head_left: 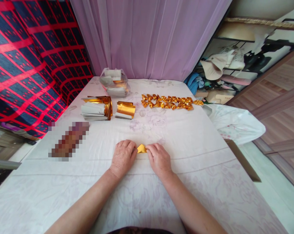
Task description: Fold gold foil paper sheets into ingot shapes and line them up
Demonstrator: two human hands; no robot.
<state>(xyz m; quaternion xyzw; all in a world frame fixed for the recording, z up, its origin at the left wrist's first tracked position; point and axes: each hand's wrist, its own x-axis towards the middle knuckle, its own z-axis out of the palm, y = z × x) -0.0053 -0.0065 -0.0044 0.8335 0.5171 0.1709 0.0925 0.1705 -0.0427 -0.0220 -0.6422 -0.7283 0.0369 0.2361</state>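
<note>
Between my two hands, low over the middle of the table, is a small piece of folded gold foil paper (141,149) with a raised, pointed top. The fingers of my left hand (124,155) are closed on its left end. From the other side, my right hand (159,159) pinches the right end between thumb and fingers. My fingers hide both ends of the paper. Farther back, two rows of folded gold foil pieces (167,102) lie at the right. A short stack of gold foil sheets (125,110) sits left of these rows.
A larger stack of foil sheets (97,109) and a clear plastic bag (114,83) of more sheets stand at the back left. A blurred-out patch (70,140) covers something at the left. The white tablecloth (195,146) is flowered; a white plastic bag (237,123) hangs beyond its right edge.
</note>
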